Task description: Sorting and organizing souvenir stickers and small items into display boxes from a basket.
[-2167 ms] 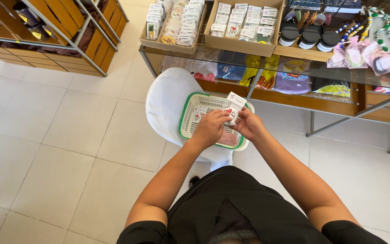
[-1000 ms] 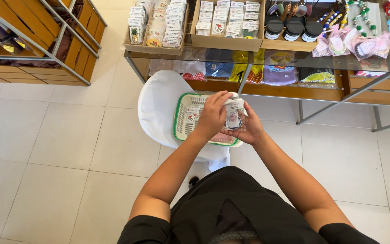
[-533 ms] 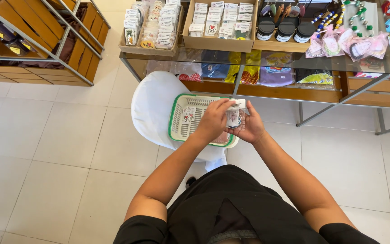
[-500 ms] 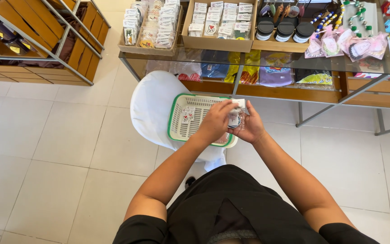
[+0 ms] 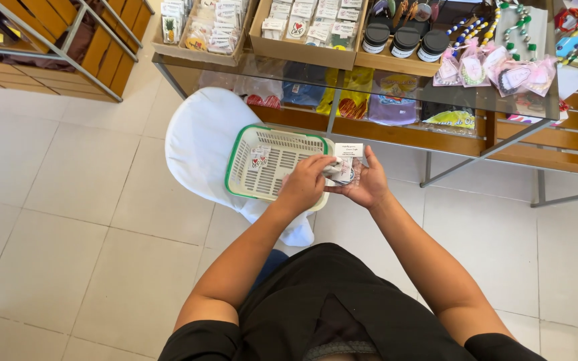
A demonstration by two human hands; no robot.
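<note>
My right hand (image 5: 368, 183) holds a small clear packet with a white card header (image 5: 347, 158) over the right end of a white plastic basket with a green rim (image 5: 235, 162). My left hand (image 5: 307, 181) pinches the same packet from the left. The basket rests on a white plastic chair (image 5: 199, 140) and holds a couple of small carded packets (image 5: 259, 158).
A glass-topped display table (image 5: 342, 80) stands just beyond, carrying cardboard boxes of carded items (image 5: 306, 27), black-lidded jars (image 5: 404, 41) and pink packets (image 5: 496, 67). Folded coloured bags lie on its lower shelf. Wooden shelving (image 5: 48, 40) is at the far left. White tiled floor.
Both hands have stayed over the basket's right end working the packet; the left hand has closed onto it, and the card header now stands upright above the fingers.
</note>
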